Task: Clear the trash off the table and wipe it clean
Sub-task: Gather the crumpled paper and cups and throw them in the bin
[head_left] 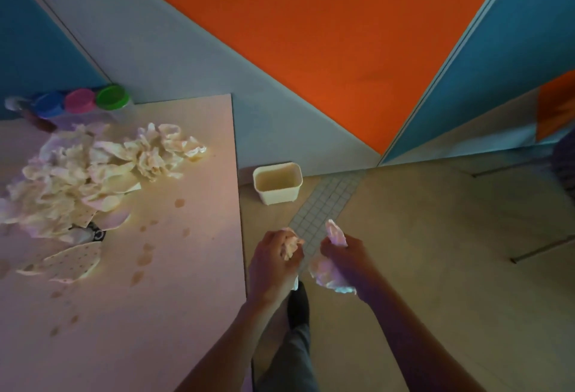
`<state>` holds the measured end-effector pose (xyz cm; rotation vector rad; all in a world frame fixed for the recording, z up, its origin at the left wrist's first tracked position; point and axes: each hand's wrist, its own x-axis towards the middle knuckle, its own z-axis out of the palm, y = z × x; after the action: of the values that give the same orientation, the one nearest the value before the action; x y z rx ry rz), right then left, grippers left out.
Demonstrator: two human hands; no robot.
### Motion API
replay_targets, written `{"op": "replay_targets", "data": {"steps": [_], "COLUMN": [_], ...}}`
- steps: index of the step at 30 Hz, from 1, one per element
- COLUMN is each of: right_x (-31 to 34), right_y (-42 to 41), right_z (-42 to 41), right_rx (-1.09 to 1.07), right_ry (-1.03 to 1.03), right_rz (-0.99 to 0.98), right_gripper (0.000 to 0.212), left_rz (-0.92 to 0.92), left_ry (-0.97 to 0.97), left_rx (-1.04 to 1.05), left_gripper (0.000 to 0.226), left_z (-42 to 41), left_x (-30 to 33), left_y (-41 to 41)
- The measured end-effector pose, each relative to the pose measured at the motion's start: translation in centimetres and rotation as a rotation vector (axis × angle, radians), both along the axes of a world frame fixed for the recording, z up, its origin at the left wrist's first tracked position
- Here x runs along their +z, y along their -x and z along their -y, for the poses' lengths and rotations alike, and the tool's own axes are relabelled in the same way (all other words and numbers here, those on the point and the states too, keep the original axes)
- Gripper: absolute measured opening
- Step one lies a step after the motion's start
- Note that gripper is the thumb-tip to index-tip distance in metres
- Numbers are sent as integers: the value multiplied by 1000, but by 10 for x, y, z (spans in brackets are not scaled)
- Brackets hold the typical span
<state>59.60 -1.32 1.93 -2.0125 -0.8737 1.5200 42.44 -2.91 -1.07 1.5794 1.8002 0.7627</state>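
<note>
A heap of crumpled tissues (93,170) lies on the pale table (174,282) at the left, with a dotted paper scrap (70,262) at its near edge. Brown stains (144,257) dot the tabletop. Beyond the table's right edge, over the floor, my left hand (273,262) is shut on a crumpled tissue wad (291,243). Beside it, my right hand (345,262) grips another crumpled tissue (326,273). A small cream bin (278,183) stands on the floor farther ahead, empty as far as I can see.
Three capped containers, blue (48,104), pink (80,100) and green (112,97), stand at the table's far left corner. A tiled strip (323,204) runs across the floor. My shoe (298,304) is below the hands. Wall panels rise behind.
</note>
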Motion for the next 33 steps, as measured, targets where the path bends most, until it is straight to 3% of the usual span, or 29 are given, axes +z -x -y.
{"op": "replay_targets", "data": {"steps": [6, 14, 20, 27, 33], "right_x": [3, 19, 16, 14, 6], "right_y": [-9, -15, -39, -64, -67], "right_z": [-44, -95, -129, -159, -169], "right_rx": [33, 194, 233, 280, 197], "right_ry": [14, -112, -135, -133, -177], "right_rz": [-70, -19, -15, -34, -104], "right_gripper": [29, 31, 65, 85, 67], "left_rz": [-22, -87, -123, -124, -117], "left_ry": [1, -31, -63, -20, -12], "left_rx": [47, 80, 198, 424, 470], "left_gripper": [26, 24, 21, 21, 24], "left_z": [-38, -79, -92, -82, -73], "left_x": [-8, 6, 15, 33, 37], "left_y": [-10, -19, -35, -69, -87]}}
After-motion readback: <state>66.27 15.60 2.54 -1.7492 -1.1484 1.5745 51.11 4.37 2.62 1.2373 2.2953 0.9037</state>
